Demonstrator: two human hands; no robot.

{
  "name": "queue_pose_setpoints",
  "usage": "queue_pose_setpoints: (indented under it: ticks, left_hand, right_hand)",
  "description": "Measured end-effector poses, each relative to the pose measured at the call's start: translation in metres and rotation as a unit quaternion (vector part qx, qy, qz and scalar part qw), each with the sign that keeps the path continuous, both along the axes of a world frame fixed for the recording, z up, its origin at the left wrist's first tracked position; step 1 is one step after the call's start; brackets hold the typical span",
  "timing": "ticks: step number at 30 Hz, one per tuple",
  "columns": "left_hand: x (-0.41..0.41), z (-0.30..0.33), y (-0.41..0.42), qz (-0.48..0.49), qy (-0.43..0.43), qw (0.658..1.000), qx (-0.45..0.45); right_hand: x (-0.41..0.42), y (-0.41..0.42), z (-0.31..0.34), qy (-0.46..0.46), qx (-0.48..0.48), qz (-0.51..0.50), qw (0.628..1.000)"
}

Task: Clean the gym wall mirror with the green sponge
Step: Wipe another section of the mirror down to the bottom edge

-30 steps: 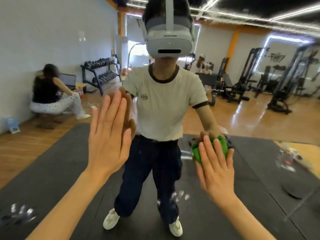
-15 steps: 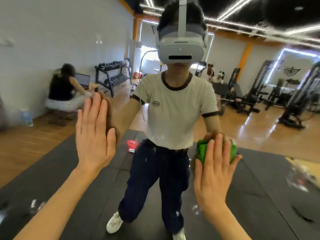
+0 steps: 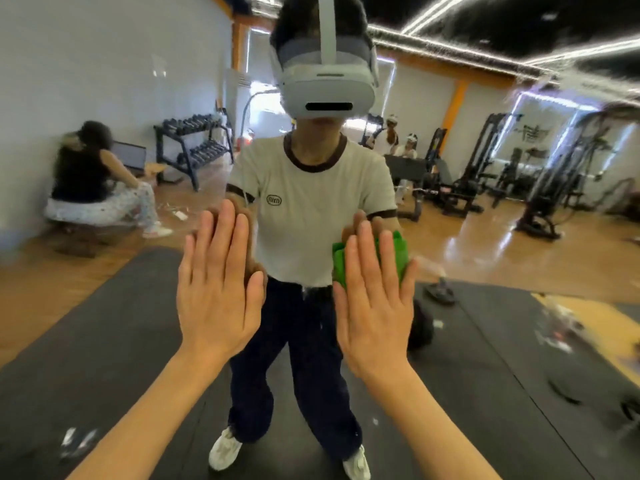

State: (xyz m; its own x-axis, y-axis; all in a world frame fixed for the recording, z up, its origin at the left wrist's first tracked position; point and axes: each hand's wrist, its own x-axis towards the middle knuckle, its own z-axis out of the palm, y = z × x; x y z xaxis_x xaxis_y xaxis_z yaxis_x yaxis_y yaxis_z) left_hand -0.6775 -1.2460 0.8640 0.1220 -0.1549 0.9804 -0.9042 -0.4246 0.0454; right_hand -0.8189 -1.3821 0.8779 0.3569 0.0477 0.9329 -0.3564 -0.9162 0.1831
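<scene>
The wall mirror (image 3: 104,81) fills the whole view and shows my own reflection. My left hand (image 3: 218,285) lies flat on the glass with straight fingers and holds nothing. My right hand (image 3: 375,299) presses the green sponge (image 3: 393,251) against the mirror with straight fingers. The sponge pokes out above and to both sides of those fingers; most of it is hidden behind them. White smears and droplets (image 3: 74,441) speckle the lower part of the glass.
All else appears as reflection: a person sitting on the floor (image 3: 90,188) at the left, a dumbbell rack (image 3: 194,147), weight machines (image 3: 540,188) at the right, two more people (image 3: 391,136) at the back, and black floor mats (image 3: 104,323).
Both hands have slid up the glass and come closer together. The sponge rose with my right hand. My view has tilted upward.
</scene>
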Motion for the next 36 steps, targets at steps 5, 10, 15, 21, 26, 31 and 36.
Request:
queue_pose_setpoints:
  ticks: [5,10,15,21,26,31,36]
  left_hand:
    - [0.001,0.0,0.005,-0.017,0.002,1.0,0.024]
    - [0.001,-0.002,0.005,-0.015,0.002,1.0,0.023]
    - [0.001,-0.001,0.009,-0.024,-0.001,0.999,0.041]
    - [0.003,-0.004,0.008,-0.009,-0.011,0.999,0.04]
    - [0.004,-0.003,0.009,-0.015,-0.009,0.999,0.044]
    - [0.003,-0.004,0.009,-0.012,-0.01,0.999,0.041]
    - [0.004,-0.004,0.008,-0.013,-0.016,0.999,0.037]
  right_hand:
    - [-0.015,-0.03,0.028,-0.078,0.033,-0.035,0.996]
    - [0.001,-0.008,0.021,-0.212,0.182,-0.042,0.959]
    - [0.036,0.025,0.023,-0.009,-0.071,0.011,0.997]
    - [-0.015,-0.024,0.008,-0.236,0.2,-0.004,0.951]
    - [0.05,0.039,-0.005,-0.077,0.011,0.002,0.997]
    - [0.033,0.009,0.003,-0.098,-0.048,-0.017,0.994]
    - [0.022,0.018,-0.105,-0.011,-0.038,-0.034,0.999]
